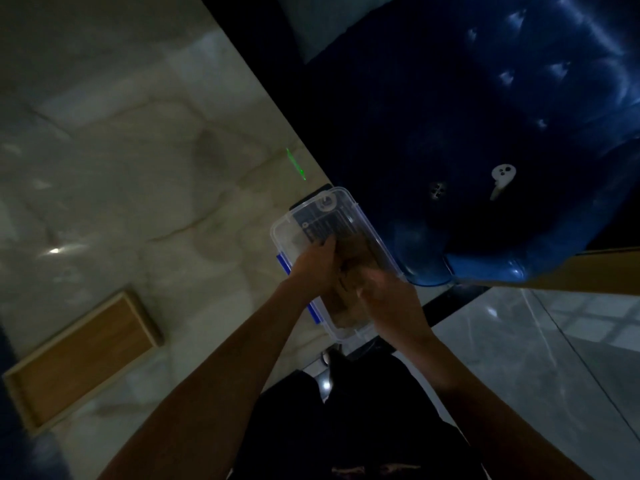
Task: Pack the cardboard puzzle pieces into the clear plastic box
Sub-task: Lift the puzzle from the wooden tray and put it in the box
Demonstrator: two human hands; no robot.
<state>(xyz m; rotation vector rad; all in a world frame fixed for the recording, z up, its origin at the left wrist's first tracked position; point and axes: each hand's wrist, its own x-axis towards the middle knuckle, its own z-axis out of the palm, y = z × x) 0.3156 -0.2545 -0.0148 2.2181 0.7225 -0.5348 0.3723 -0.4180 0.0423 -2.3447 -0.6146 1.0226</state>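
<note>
The clear plastic box with blue side latches rests on the marble table edge, near the middle of the head view. Brown cardboard puzzle pieces lie inside it. My left hand reaches into the box from the left, fingers pressed onto the pieces. My right hand is over the near end of the box, fingers curled around a blurred brown piece. The image is dark and blurred, so the exact grip is hard to read.
A wooden tray lies on the marble table at the lower left. A blue tufted chair stands right behind the box, with a white object on its seat. Tiled floor lies at the right.
</note>
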